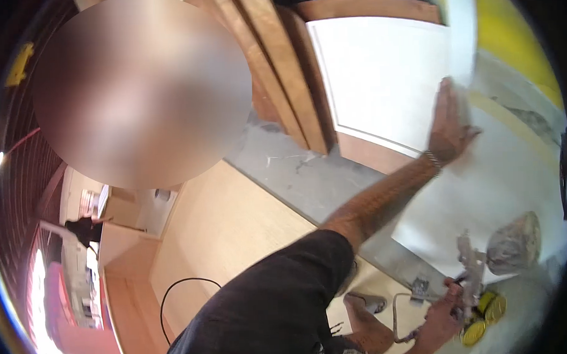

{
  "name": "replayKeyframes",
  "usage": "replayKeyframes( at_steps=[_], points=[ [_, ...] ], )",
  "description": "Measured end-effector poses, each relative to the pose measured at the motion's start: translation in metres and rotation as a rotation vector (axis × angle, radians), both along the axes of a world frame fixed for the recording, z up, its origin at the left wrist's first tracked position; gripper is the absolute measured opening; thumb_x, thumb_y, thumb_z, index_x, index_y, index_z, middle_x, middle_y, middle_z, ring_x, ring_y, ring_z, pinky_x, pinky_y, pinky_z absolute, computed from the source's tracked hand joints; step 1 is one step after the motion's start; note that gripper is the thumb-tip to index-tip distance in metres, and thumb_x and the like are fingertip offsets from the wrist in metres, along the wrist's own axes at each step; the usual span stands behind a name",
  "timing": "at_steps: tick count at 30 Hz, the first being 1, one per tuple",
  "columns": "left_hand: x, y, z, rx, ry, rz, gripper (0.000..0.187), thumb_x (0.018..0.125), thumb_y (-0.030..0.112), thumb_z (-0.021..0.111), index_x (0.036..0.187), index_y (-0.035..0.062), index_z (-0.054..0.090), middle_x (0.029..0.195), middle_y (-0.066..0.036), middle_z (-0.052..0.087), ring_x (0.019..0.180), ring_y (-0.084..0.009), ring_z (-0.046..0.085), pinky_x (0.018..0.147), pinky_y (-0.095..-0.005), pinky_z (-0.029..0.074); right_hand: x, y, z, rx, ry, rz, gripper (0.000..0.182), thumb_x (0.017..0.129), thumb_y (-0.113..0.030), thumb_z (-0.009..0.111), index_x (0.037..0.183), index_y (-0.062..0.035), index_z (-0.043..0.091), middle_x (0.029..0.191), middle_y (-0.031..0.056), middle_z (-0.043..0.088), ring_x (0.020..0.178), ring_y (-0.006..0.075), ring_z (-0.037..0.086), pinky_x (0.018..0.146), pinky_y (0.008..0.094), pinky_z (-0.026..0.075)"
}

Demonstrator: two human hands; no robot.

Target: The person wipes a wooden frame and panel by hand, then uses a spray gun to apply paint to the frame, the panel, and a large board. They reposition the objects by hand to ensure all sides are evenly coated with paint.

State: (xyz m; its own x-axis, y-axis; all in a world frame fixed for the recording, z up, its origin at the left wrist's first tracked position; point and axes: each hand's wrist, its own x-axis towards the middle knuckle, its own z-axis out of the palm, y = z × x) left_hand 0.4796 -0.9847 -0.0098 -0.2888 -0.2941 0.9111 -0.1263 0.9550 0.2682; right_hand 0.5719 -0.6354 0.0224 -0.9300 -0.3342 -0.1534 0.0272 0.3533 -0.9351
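My left hand (447,124), with a bracelet at the wrist, has its fingers stretched out. It lies over or just above the right edge of an upright white framed panel (383,77); contact is unclear. At the lower right, my right hand (444,318) is wrapped round a stained, spray-gun-like tool (471,267). Next to that tool are a rounded, plastic-wrapped object (514,244) and yellow round items (488,316). A pale sheet (478,195) spreads below my left hand.
Wooden boards (286,71) lean beside the white panel. A large plywood surface (228,216) lies left of the grey floor (296,176). A black cable (175,284) curves at the lower left. Another person (84,231) is partly visible far left. A large blurred area covers the upper left.
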Motion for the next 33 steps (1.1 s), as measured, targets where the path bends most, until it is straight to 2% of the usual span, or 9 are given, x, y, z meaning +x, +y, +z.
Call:
replayKeyframes(
  at_steps=[3, 5, 13, 17, 19, 20, 25, 26, 33],
  points=[
    [-0.002, -0.007, -0.042, 0.243, 0.091, -0.016, 0.11, 0.077, 0.038, 0.077, 0.147, -0.0126, 0.009, 0.151, -0.04, 0.014, 0.138, -0.0484, 0.031, 0.11, -0.0423, 0.037, 0.001, -0.017, -0.031, 0.117, -0.168, 0.079, 0.031, 0.098, -0.03, 0.055, 0.106, -0.002, 0.066, 0.072, 0.0005, 0.055, 0.052, 0.007, 0.039, 0.049, 0.0225, 0.032],
    [0.008, -0.005, -0.074, 0.415, 0.121, -0.053, 0.103, 0.08, 0.034, 0.077, 0.147, -0.0126, 0.014, 0.137, -0.036, 0.041, 0.117, -0.0428, 0.055, 0.097, -0.0413, 0.047, 0.007, -0.025, -0.078, -0.154, -0.096, 0.07, 0.031, 0.095, -0.014, 0.063, 0.121, 0.0014, 0.057, 0.104, 0.0172, 0.066, 0.062, 0.0174, 0.055, 0.051, 0.026, 0.045],
    [0.053, 0.047, -0.25, 0.651, 0.054, 0.028, 0.081, 0.082, 0.035, 0.076, 0.137, -0.0105, 0.039, 0.108, -0.028, 0.063, 0.092, -0.0376, 0.064, 0.084, -0.0444, 0.052, 0.002, -0.009, -0.249, 0.074, -0.185, 0.054, 0.028, 0.093, -0.03, 0.057, 0.109, -0.007, 0.061, 0.081, 0.005, 0.054, 0.056, 0.0114, 0.046, 0.048, 0.0244, 0.037],
    [0.097, 0.074, -0.415, 1.075, -0.254, -0.024, 0.049, 0.078, 0.032, 0.079, 0.106, -0.0042, 0.062, 0.088, -0.017, 0.069, 0.078, -0.0263, 0.068, 0.07, -0.039, 0.054, 0.032, -0.015, -0.301, 0.018, -0.251, -0.019, 0.021, 0.095, -0.023, 0.058, 0.091, -0.0048, 0.069, 0.062, -0.0023, 0.046, 0.052, 0.0076, 0.043, 0.046, 0.0233, 0.033],
    [0.118, 0.098, -0.494, 1.256, -0.623, 0.023, 0.03, 0.079, 0.022, 0.08, 0.093, -0.0008, 0.068, 0.078, -0.011, 0.072, 0.07, -0.0178, 0.069, 0.064, -0.0342, 0.055, 0.036, -0.014, -0.324, 0.106, -0.422, -0.097, 0.026, 0.096, -0.022, 0.061, 0.092, 0.0018, 0.071, 0.088, 0.0052, 0.067, 0.081, 0.0142, 0.059, 0.076, 0.0299, 0.047],
    [0.127, 0.125, -0.525, 1.249, -0.044, -0.179, 0.034, 0.079, 0.026, 0.081, 0.095, -0.0012, 0.068, 0.081, -0.011, 0.072, 0.073, -0.0179, 0.07, 0.066, -0.0346, 0.055, 0.043, -0.006, -0.339, 0.061, -0.415, -0.086, 0.023, 0.095, -0.019, 0.063, 0.098, 0.0026, 0.071, 0.093, 0.0057, 0.068, 0.084, 0.0141, 0.06, 0.078, 0.03, 0.047],
    [0.198, 0.146, -0.746, 1.14, -0.713, 0.054, 0.046, 0.074, 0.027, 0.084, 0.107, 0.0003, 0.064, 0.094, -0.014, 0.072, 0.086, -0.0236, 0.07, 0.074, -0.0368, 0.055, 0.068, 0.008, -0.398, 0.01, -0.404, -0.115, 0.023, 0.096, -0.021, 0.063, 0.101, 0.0016, 0.068, 0.073, 0.0016, 0.062, 0.062, 0.0076, 0.054, 0.057, 0.0237, 0.042],
    [0.216, 0.142, -0.78, 1.038, -0.798, -0.041, 0.051, 0.072, 0.027, 0.085, 0.11, 0.0004, 0.063, 0.096, -0.014, 0.072, 0.087, -0.0248, 0.069, 0.076, -0.0377, 0.055, 0.071, 0.007, -0.399, -0.008, -0.431, -0.092, 0.027, 0.096, -0.018, 0.064, 0.112, 0.0037, 0.063, 0.087, 0.0061, 0.066, 0.076, 0.0111, 0.058, 0.07, 0.0259, 0.045],
    [0.159, 0.128, -0.578, 1.182, -0.461, -0.07, 0.051, 0.076, 0.011, 0.079, 0.121, -0.0036, 0.057, 0.102, -0.014, 0.069, 0.092, -0.0233, 0.065, 0.083, -0.0359, 0.052, 0.068, 0.002, -0.366, -0.044, -0.478, -0.063, 0.034, 0.094, -0.014, 0.066, 0.119, 0.0073, 0.06, 0.101, 0.0115, 0.07, 0.092, 0.0135, 0.061, 0.083, 0.0282, 0.047]
  ],
)
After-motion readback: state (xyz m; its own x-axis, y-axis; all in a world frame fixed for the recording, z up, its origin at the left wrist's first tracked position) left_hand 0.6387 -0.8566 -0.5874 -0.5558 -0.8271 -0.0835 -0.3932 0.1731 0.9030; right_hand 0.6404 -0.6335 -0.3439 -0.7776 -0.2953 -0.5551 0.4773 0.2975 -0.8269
